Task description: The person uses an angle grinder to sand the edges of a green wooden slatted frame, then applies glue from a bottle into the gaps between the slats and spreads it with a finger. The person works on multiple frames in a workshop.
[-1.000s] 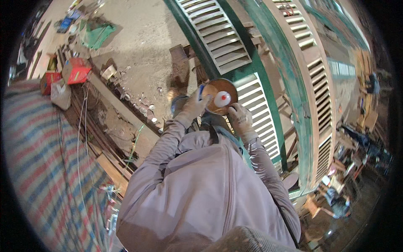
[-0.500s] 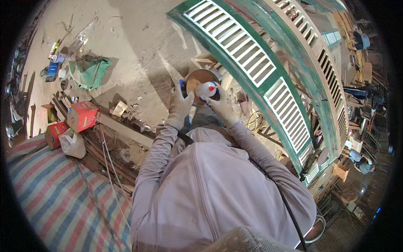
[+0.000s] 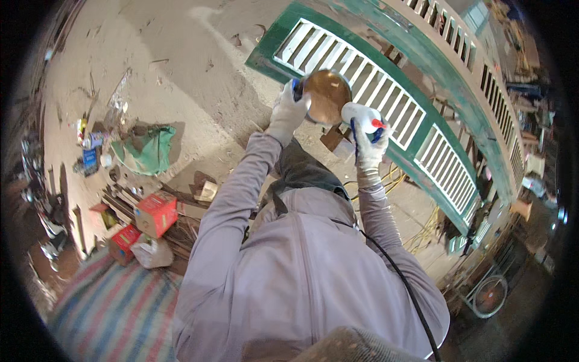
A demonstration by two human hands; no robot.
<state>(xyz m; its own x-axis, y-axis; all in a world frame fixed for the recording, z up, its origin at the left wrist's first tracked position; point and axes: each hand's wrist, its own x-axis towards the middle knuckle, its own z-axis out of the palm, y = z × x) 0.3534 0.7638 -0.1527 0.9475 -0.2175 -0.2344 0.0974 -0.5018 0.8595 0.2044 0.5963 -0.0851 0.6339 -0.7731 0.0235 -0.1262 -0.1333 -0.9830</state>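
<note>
My left hand [image 3: 288, 114], in a white work glove, grips the rim of a round metal bowl [image 3: 326, 96] with a brown inside, held up in front of me. My right hand [image 3: 368, 145], gloved too, holds a white squeeze bottle [image 3: 360, 113] with a red tip, lying sideways just right of the bowl. Both sleeves are pale lilac. A green and white louvred shutter panel [image 3: 386, 114] lies on the ground right behind the bowl and bottle.
Dusty concrete floor [image 3: 175, 66] spreads to the left, with a green cloth [image 3: 148, 151], red boxes [image 3: 155, 212], wood scraps and a white bag [image 3: 154, 252]. A striped tarp [image 3: 114, 314] lies at lower left. Yellow cable [image 3: 422, 232] and a wheel [image 3: 490, 295] sit at the right.
The view has swung so the shutter now lies further right. The bottle has come away from over the bowl's middle to its right side, and the bowl's brown inside shows.
</note>
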